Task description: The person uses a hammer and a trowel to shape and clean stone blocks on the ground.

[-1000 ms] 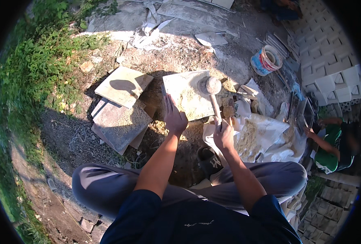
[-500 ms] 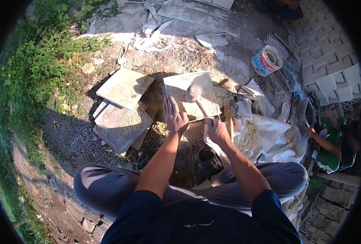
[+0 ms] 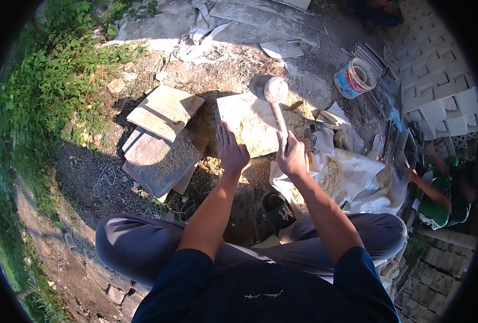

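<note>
My right hand (image 3: 293, 155) is wrapped round the handle of a mallet (image 3: 276, 90), whose pale rounded head is raised above the far right part of a square slab (image 3: 252, 126). Sandy dust is scattered over the slab's top. Along the slab's left edge rests my left hand (image 3: 232, 151), its fingers stretched out and the thumb apart. Left of it, a light slab (image 3: 165, 112) overlaps a darker, sand-dusted slab (image 3: 163, 164) in a loose stack. Below my right hand, a dark slipper (image 3: 278, 212) shows between my legs.
A white sack (image 3: 357, 175) with sand on it lies to the right. Beyond it stands a red and blue bucket (image 3: 355, 78). A person in green (image 3: 438, 194) works at the far right, beside stacked pale blocks (image 3: 438, 70). Green plants (image 3: 50, 81) grow on the left.
The mallet has risen off the slab, its head swinging up and to the right. My right hand has lifted slightly with it. My left hand stays at the slab's edge.
</note>
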Motion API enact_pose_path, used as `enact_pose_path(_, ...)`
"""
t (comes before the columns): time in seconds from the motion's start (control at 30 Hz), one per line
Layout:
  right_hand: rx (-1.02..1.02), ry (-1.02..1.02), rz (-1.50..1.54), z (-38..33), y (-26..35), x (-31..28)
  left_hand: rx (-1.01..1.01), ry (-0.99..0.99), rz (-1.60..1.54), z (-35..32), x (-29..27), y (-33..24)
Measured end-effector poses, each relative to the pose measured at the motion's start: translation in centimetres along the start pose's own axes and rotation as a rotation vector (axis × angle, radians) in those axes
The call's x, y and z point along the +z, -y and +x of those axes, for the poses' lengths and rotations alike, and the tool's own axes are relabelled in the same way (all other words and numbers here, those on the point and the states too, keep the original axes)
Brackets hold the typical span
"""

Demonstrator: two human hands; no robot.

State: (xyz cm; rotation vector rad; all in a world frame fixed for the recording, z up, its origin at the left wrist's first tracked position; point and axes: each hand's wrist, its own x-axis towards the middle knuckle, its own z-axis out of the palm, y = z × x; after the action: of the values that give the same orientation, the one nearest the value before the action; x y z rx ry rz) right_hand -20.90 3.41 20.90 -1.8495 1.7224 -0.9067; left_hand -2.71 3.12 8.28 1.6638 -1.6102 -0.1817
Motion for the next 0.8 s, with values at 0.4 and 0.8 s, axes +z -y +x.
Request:
enact_pose_path(0.4, 0.086, 0.197, -0.069, -2.9, -3.4, 3.0, -0.020, -0.017, -0.107, 0.3, 0.1, 0.1)
enact_pose_path(0.8, 0.056, 0.171, -0.017, -2.7, 2.1, 0.9, -0.017, -0.114, -0.283, 0.0, -0.5, -0.3)
